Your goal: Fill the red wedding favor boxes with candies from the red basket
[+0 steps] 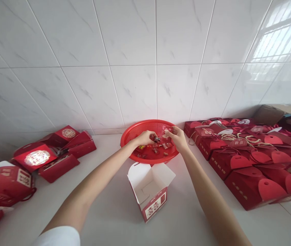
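A round red plastic basket (132, 131) with a perforated wall stands against the tiled wall, with several small wrapped candies (166, 146) in it. Over its left half, my left hand (146, 138) is closed on a dark wrapped candy (156, 139). My right hand (178, 137), at the basket's right rim, pinches a pink-and-red packet (166, 131) between thumb and fingers. In front of the basket stands an open gift box (155, 206), red outside and white inside, its flaps spread. I see nothing inside it.
At the right, several closed red gift boxes (239, 184) stand in rows, some with cord handles. Behind them is a brown cardboard box (273, 114). Other red boxes (58, 167) lie in a loose heap at the left. All rest on a white counter (104, 208).
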`<act>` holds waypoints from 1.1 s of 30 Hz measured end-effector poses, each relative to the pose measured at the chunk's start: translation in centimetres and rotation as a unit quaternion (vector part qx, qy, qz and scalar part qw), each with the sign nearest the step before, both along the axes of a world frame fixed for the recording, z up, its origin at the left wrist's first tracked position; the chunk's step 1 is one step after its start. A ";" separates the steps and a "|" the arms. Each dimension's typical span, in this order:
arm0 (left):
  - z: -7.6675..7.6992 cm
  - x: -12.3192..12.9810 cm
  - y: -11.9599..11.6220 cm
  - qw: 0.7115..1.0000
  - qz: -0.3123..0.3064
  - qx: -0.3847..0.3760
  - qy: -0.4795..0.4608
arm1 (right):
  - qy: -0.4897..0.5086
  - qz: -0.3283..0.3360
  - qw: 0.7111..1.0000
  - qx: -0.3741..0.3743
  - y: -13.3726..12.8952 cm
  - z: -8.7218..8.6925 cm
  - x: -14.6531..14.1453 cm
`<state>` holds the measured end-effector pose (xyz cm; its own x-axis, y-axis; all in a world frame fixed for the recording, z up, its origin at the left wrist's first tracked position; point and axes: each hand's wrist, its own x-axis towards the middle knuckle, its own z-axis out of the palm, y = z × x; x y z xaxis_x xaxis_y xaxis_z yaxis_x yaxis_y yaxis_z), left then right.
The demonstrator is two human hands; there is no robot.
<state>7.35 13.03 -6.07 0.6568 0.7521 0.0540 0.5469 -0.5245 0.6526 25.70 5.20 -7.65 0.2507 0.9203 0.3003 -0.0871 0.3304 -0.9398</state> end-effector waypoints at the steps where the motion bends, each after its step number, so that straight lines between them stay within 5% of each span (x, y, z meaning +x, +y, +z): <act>1: -0.1 0.0 0.0 1.000 -0.001 0.001 -0.008 | -0.002 0.001 1.000 0.000 0.0 0.0 0.0; 9: 0.7 0.2 -0.8 0.989 -0.038 -0.038 -0.141 | -0.019 0.000 1.000 -0.004 0.2 -0.1 0.0; 22: 1.6 0.0 -1.9 0.961 -0.064 -0.174 -0.205 | -0.026 0.014 1.000 -0.006 0.1 -0.2 0.1; 33: 0.1 0.2 -0.2 0.964 -0.025 -0.094 -0.246 | -0.035 0.034 0.998 -0.026 -0.1 0.0 0.1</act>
